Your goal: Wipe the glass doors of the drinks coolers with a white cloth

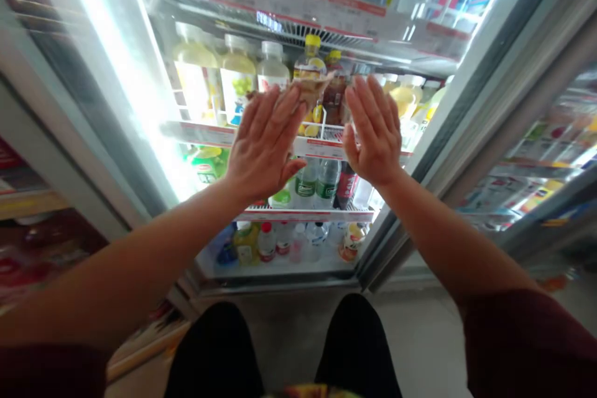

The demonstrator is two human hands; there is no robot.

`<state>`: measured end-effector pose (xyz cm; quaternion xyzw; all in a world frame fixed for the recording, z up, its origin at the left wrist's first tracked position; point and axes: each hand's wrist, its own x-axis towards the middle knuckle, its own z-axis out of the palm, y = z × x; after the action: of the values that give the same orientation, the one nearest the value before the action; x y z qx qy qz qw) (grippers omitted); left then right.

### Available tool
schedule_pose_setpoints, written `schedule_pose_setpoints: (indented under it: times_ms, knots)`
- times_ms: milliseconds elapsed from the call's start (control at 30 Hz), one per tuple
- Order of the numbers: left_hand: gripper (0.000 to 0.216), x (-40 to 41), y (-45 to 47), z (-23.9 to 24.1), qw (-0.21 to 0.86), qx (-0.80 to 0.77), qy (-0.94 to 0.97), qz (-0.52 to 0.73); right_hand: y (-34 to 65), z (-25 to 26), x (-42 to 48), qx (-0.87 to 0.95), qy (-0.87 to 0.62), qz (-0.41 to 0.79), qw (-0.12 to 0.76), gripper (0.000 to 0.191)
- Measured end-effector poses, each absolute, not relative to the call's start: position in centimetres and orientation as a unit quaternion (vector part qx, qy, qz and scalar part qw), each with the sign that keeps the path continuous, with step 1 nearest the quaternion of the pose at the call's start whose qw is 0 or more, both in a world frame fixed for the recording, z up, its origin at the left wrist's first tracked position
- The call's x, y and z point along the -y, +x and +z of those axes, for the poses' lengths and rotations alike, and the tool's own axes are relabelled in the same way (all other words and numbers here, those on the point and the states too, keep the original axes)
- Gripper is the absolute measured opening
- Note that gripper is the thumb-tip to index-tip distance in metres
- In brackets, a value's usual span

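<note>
Both my hands are raised in front of an open drinks cooler, backs toward me and fingers stretched upward. My left hand (265, 140) is open and flat, and a brownish cloth or wrapper (310, 88) shows just past its fingertips; whether the fingers touch it I cannot tell. My right hand (373, 130) is open too, fingers slightly apart, holding nothing. Behind the hands, a wire shelf (321, 137) carries a yellow-capped bottle (310, 62), a dark bottle (333, 90) and pale yellow juice bottles (237, 78).
Lower shelves hold green-labelled water bottles (317, 183) and small bottles (265, 241) at the bottom. The glass door (93, 74) stands open at the left with a bright light strip. Another cooler door (541, 155) is at the right. My knees (284, 348) are below.
</note>
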<state>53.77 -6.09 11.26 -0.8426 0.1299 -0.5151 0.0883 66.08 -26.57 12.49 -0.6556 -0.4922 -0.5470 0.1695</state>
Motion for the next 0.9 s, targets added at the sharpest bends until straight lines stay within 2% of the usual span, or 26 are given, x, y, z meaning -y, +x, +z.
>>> schedule_pose_setpoints:
  times_ms: [200, 400, 467, 533, 667, 800, 900]
  knots:
    - [0.069, 10.7, 53.4, 12.0, 0.013, -0.090, -0.859, -0.504, 63.8, 11.5, 25.3, 0.523, -0.686, -0.498, 0.092, 0.065]
    - [0.066, 9.5, 51.4, 11.9, -0.035, -0.132, -0.833, -0.536, 63.1, 9.1, 25.1, 0.506, -0.680, -0.522, 0.099, 0.054]
    - [0.071, 6.6, 50.6, 12.1, 0.008, -0.146, -0.814, -0.562, 63.3, 7.9, 25.8, 0.521, -0.679, -0.509, 0.094, 0.048]
    - [0.066, 3.3, 50.3, 12.5, 0.093, -0.131, -0.794, -0.586, 63.2, 7.2, 26.7, 0.545, -0.671, -0.496, 0.085, 0.043]
    - [0.059, -1.7, 51.5, 13.1, 0.226, -0.041, -0.762, -0.606, 63.0, 10.0, 28.0, 0.529, -0.635, -0.549, 0.126, 0.037]
    - [0.062, -2.7, 52.6, 12.6, 0.267, 0.008, -0.750, -0.605, 64.0, 14.5, 28.0, 0.454, -0.609, -0.613, 0.219, 0.040]
    - [0.065, -2.1, 52.5, 12.3, 0.264, 0.026, -0.753, -0.603, 64.3, 12.9, 26.6, 0.481, -0.629, -0.580, 0.189, 0.044]
